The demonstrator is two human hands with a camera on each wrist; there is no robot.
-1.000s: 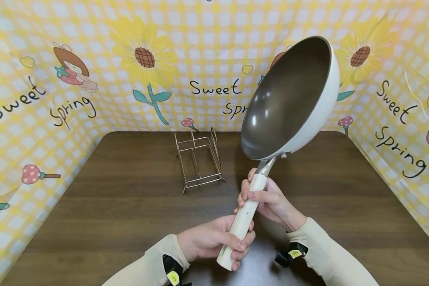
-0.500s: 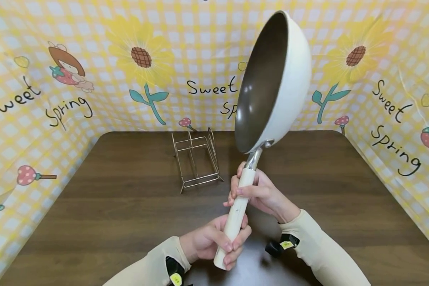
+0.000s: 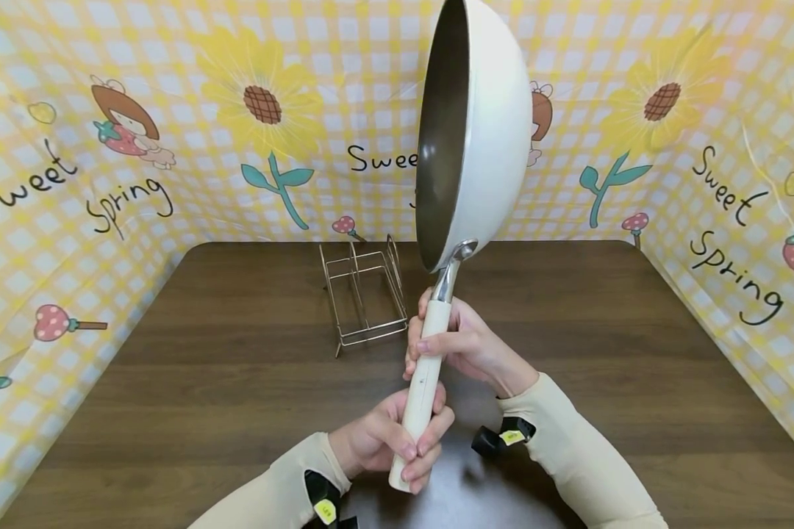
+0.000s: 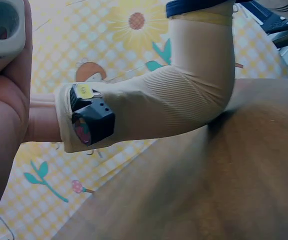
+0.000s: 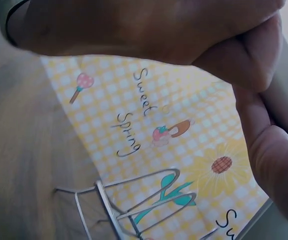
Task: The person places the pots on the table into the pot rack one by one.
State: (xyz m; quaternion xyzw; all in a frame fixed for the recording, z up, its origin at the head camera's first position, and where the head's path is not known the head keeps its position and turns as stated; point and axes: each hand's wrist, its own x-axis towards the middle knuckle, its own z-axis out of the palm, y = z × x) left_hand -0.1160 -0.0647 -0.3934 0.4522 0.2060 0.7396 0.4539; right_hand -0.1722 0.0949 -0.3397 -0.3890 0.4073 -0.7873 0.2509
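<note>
A white frying pan point(image 3: 496, 132) with a dark brown inside is held up above the table, nearly edge-on, its bowl high and its inner face turned to the left. My left hand point(image 3: 397, 433) grips the lower end of the cream handle point(image 3: 422, 393). Higher on the same handle, just below the metal neck, my right hand point(image 3: 459, 342) holds it with the thumb across the front. In the left wrist view the handle's hollow end point(image 4: 3, 25) shows beside the left hand. The right wrist view has the right hand point(image 5: 183, 30) curled at the handle, partly cut off.
A metal wire rack point(image 3: 364, 297) stands on the brown wooden table point(image 3: 238, 389), left of the pan. A yellow checked cloth point(image 3: 370, 88) with printed flowers and words surrounds the table at the back and sides.
The pan has swung left and upward and turned from showing its dark inside to showing more of its white outside. My right hand has shifted left with the handle; the grips look unchanged.
</note>
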